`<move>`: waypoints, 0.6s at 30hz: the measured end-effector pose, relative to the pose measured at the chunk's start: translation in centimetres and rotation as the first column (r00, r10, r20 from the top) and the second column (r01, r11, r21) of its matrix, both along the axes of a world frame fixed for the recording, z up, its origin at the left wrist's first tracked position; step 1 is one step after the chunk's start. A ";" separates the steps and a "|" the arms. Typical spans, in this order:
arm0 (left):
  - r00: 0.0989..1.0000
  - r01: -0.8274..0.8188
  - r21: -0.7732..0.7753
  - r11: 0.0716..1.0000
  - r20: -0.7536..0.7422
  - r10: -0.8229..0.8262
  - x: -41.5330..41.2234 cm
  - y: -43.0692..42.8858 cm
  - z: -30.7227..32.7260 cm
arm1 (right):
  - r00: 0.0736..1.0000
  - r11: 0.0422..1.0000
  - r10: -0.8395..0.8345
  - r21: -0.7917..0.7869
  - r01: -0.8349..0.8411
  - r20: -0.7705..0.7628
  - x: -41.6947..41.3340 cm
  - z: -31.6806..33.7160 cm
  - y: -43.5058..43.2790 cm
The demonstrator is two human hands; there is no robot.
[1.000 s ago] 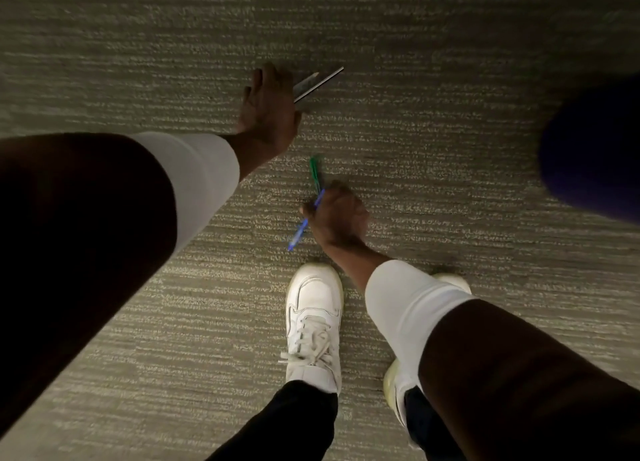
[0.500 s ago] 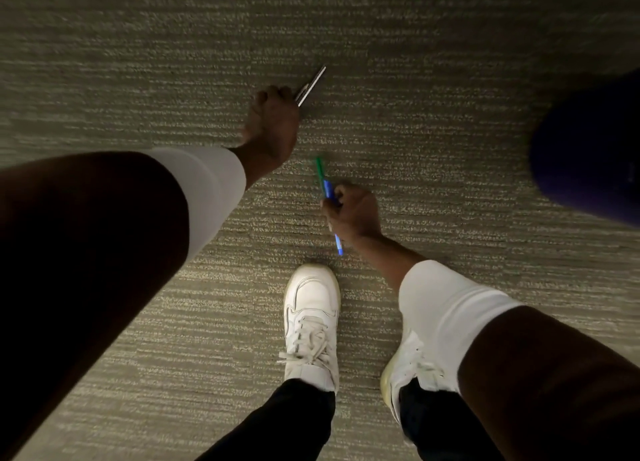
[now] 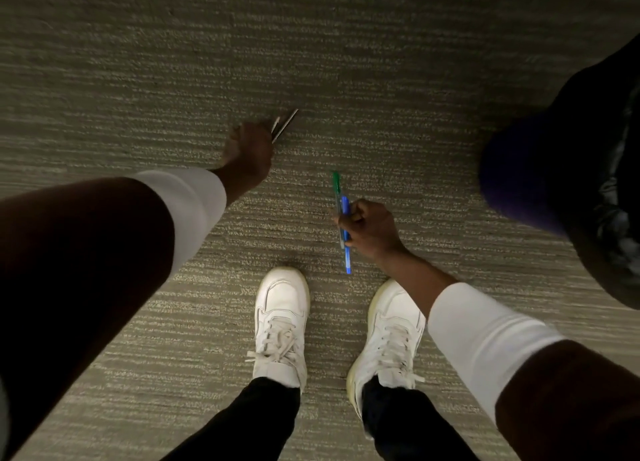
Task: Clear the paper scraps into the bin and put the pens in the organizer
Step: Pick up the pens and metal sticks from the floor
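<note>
I look straight down at a grey-green carpet. My left hand point(image 3: 247, 152) is closed around two dark pens point(image 3: 285, 124) whose ends stick out up and to the right of the fingers. My right hand point(image 3: 367, 230) grips a green pen point(image 3: 336, 183) and a blue pen point(image 3: 347, 263) together, held almost upright in the picture, the green end above the fist and the blue end below it. Both hands hang above the carpet. No paper scraps, bin or organizer are in view.
My two white sneakers point(image 3: 282, 322) stand on the carpet point(image 3: 138, 79) just below the hands. A dark rounded object with a purple tint point(image 3: 554, 183) fills the right edge, close to my right hand.
My right hand has moved right and turned the green and blue pens from crossed to side by side. My left hand stays closed on the dark pens and has lifted slightly.
</note>
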State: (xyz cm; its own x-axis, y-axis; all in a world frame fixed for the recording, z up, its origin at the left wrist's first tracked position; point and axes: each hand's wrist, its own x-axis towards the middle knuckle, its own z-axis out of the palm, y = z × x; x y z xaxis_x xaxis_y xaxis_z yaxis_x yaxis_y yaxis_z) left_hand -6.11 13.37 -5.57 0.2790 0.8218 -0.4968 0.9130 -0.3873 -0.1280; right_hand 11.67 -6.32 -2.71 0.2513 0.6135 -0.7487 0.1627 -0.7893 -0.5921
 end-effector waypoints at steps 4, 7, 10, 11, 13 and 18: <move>0.996 -0.071 0.011 0.997 0.058 0.070 0.4 -0.4 -0.2 | 0.997 0.998 0.069 0.008 -0.069 0.045 -0.2 0.6 -0.9; 0.985 -0.151 0.016 0.988 0.086 0.149 0.0 -0.7 -0.3 | 0.993 0.994 0.107 0.011 -0.108 0.050 -0.3 0.7 -1.3; 0.973 -0.203 0.014 0.979 0.117 0.200 -0.3 -1.2 0.2 | 0.992 0.993 0.115 0.004 -0.115 0.058 -0.3 0.4 -1.7; 0.969 -0.216 -0.002 0.976 0.123 0.215 -0.2 -1.3 0.4 | 0.993 0.994 0.110 0.003 -0.110 0.053 -0.3 0.3 -1.8; 0.963 -0.241 0.001 0.971 0.122 0.239 -0.1 -1.4 1.1 | 0.994 0.995 0.102 -0.002 -0.102 0.044 -0.3 0.3 -2.0; 0.942 -0.317 -0.005 0.949 0.115 0.315 0.0 -2.0 2.2 | 0.993 0.994 0.107 -0.018 -0.106 0.047 0.1 0.5 -2.5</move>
